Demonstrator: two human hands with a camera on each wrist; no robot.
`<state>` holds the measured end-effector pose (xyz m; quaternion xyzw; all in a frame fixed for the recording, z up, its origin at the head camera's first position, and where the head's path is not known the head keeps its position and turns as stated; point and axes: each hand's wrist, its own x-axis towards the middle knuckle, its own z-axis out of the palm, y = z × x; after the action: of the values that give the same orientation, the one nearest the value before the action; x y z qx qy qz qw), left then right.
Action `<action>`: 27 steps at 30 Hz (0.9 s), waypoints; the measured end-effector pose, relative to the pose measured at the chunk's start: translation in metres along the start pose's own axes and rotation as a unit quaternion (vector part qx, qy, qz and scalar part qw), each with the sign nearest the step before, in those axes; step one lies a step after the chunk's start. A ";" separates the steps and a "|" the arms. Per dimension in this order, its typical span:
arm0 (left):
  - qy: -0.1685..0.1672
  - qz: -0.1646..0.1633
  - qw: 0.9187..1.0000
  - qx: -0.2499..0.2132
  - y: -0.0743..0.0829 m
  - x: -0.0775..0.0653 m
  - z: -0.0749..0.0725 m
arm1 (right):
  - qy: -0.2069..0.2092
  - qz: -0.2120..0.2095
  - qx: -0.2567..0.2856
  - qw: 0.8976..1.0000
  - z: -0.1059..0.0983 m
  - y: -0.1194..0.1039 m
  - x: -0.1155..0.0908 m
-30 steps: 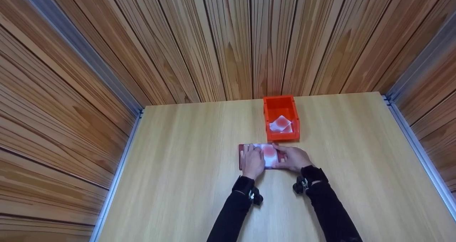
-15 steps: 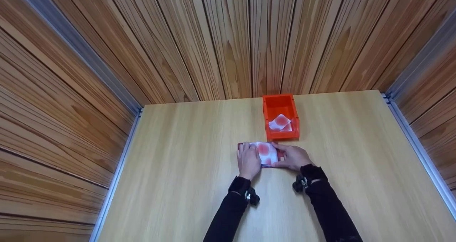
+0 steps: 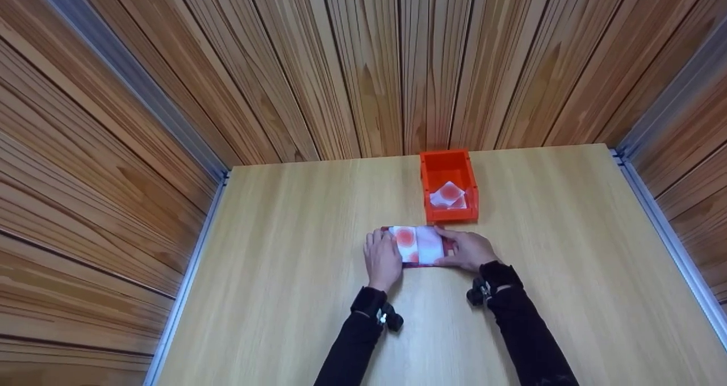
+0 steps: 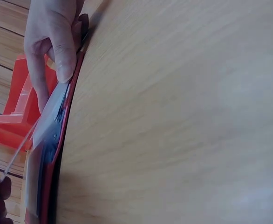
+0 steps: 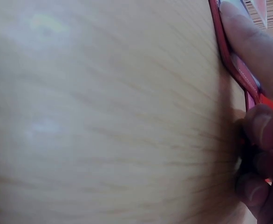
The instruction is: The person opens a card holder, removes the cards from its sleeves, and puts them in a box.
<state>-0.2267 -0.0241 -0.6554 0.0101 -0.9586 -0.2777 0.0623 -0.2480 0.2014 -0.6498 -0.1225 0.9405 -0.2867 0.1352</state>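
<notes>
In the head view, a red stitched wallet (image 5: pixel 224 51) with clear sleeves lies opened flat on the table. My left hand (image 3: pixel 383 261) pinches a white card with a red circle (image 3: pixel 405 238) over the wallet's left half. The left wrist view shows this thin sheet slanting up from the wallet to the curled fingers. My right hand (image 3: pixel 468 251) grips the wallet's right end, thumb on top along the near edge. A pale sleeve (image 3: pixel 430 244) shows between the hands. The wallet's left end is partly hidden under the left hand.
An orange bin (image 3: pixel 451 216) stands just beyond the wallet. Loose white pieces with red circles (image 3: pixel 448 193) lie in its near end. Wood-panelled walls (image 3: pixel 363 68) enclose the pale wooden table (image 3: pixel 295 250) at the back and sides.
My left hand has moved left, bringing the red-circled card along from the wallet's right half and uncovering the pale sleeve. My right hand stays on the wallet's right end.
</notes>
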 end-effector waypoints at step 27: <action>0.029 0.039 0.995 -0.090 0.041 0.008 -0.040 | 0.069 0.003 0.116 0.991 -0.015 -0.018 -0.016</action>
<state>-0.2292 -0.0111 -0.5993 -0.0251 -0.9270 -0.3602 0.1016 -0.2354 0.1994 -0.6251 -0.0828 0.9084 -0.4012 0.0838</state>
